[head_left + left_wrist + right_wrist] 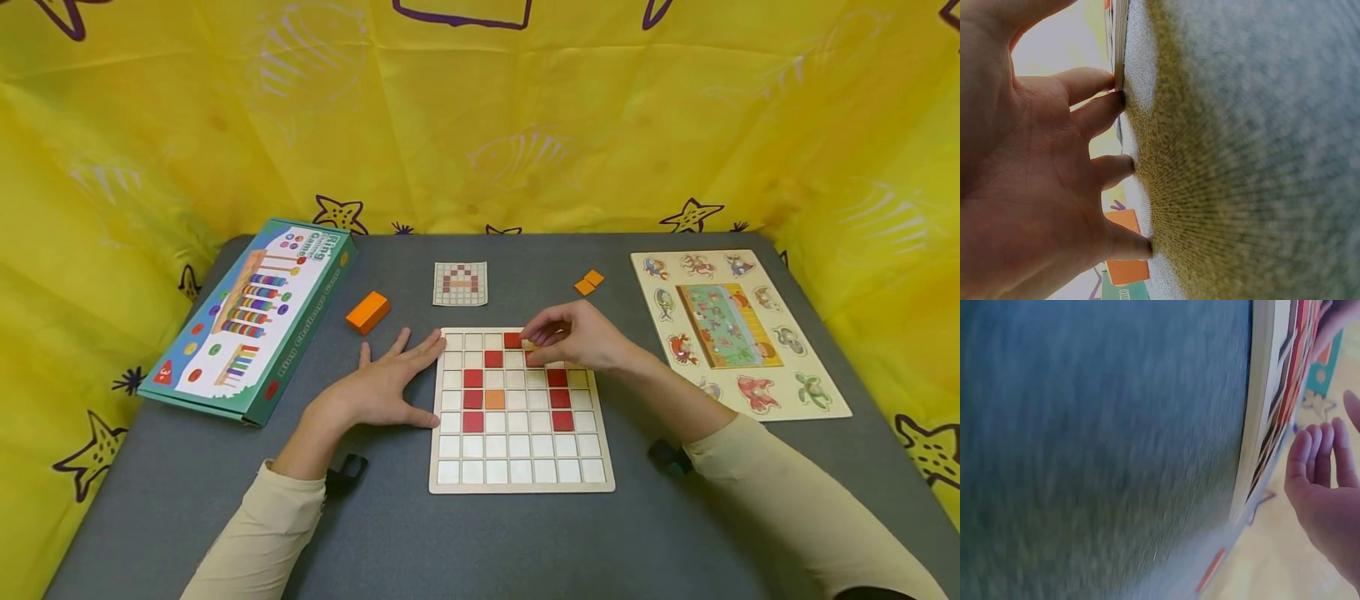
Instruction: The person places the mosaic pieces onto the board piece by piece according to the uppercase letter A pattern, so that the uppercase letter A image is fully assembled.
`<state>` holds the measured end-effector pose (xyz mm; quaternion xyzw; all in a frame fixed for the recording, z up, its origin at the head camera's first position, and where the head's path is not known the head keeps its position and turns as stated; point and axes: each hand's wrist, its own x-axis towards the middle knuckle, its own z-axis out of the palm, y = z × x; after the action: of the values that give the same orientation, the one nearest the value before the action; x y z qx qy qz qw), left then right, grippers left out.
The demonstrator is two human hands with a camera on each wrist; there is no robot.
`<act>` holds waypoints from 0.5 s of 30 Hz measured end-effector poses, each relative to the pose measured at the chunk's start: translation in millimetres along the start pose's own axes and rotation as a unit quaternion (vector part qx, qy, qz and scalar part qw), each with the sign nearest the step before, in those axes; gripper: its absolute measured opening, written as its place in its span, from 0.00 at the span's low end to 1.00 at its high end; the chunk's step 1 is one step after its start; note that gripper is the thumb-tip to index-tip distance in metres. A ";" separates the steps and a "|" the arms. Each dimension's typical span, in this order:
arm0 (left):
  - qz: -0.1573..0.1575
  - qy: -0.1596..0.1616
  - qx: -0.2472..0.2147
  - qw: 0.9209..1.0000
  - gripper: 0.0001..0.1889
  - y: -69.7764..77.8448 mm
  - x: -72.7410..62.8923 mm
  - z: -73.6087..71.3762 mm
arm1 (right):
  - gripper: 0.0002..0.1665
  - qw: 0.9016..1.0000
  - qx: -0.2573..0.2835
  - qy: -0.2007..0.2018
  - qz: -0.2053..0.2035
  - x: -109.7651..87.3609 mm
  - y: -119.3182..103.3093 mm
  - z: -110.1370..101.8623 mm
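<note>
A square wooden board (525, 488) with a grid of white cells lies in the middle of the table. Several red tiles (472, 400) and one orange tile (495, 400) sit in its cells. My left hand (382, 383) spreads its fingers flat, with index finger and thumb at the board's left edge; in the left wrist view its fingertips (1124, 97) reach down to the tabletop. Over the board's upper right, my right hand (577, 335) hovers with loosely bent fingers, partly hiding a red tile. The right wrist view shows a gap between thumb and fingers (1319, 453), nothing held.
Behind the board lies a small pattern card (460, 284). Two orange tiles (588, 282) are to its right, and an orange block (367, 312) to its left. A green-edged game box (251, 321) stands at left, a sea-animal puzzle board (810, 358) at right.
</note>
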<state>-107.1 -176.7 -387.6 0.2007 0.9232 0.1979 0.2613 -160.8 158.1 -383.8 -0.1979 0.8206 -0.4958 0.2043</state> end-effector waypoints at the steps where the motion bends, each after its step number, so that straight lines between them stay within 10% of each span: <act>1: 0.000 0.000 0.000 1.000 0.61 0.1 -0.1 -0.1 | 0.20 1.000 0.000 0.007 0.003 0.8 1.5 -3.7; 15: 0.002 0.000 -0.002 1.000 0.61 0.0 -0.9 -0.1 | 0.22 0.995 -0.017 0.096 0.039 8.1 16.2 -54.6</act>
<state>-106.5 -177.2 -387.2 0.2017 0.9223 0.2004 0.2618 -198.6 200.8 -376.2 -0.1212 0.8515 -0.4904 0.1406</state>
